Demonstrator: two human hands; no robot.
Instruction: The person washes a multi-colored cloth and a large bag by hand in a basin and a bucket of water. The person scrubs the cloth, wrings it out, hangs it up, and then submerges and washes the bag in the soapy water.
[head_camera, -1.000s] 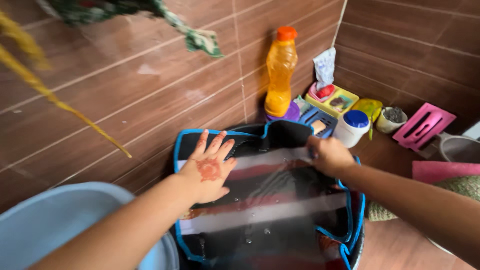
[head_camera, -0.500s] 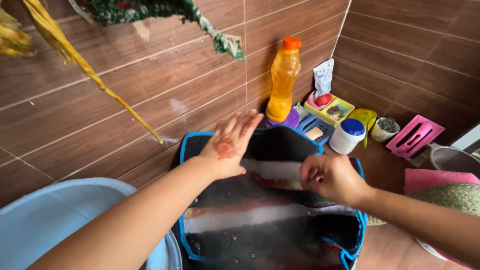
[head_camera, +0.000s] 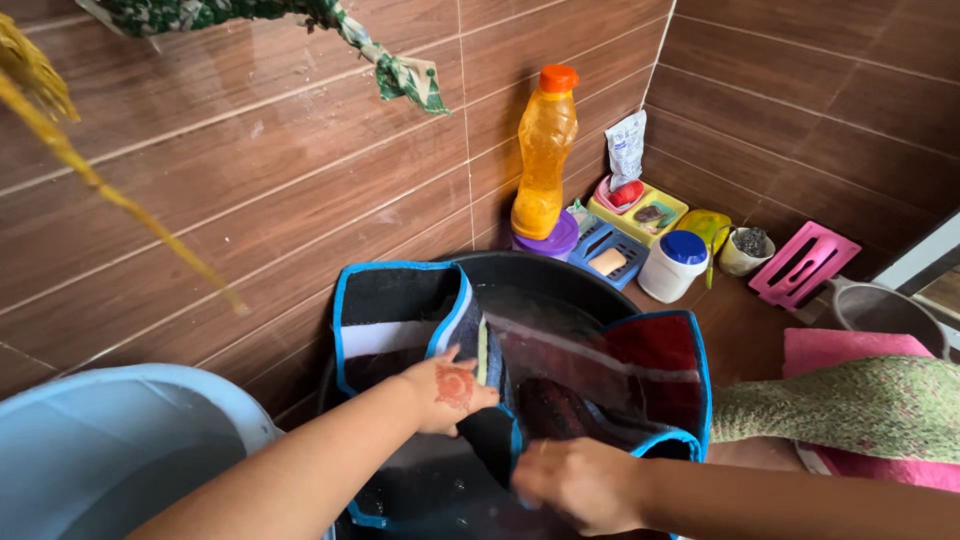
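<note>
Your left hand (head_camera: 452, 392) pinches the blue-trimmed fold of the wet black mat (head_camera: 520, 400) draped across the dark basin (head_camera: 560, 275). Your right hand (head_camera: 578, 485) grips its near edge, fingers curled shut. The mat's length runs left-right, just ahead of both hands.

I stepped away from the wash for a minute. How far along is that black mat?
Done: the black mat with blue trim looks wet and sits in the dark tub. In hand: the left hand grips a folded edge and the right hand holds the near edge, with the mat partly bunched. Left: it is not yet out of the tub; the light blue basin holds none of it.
</note>
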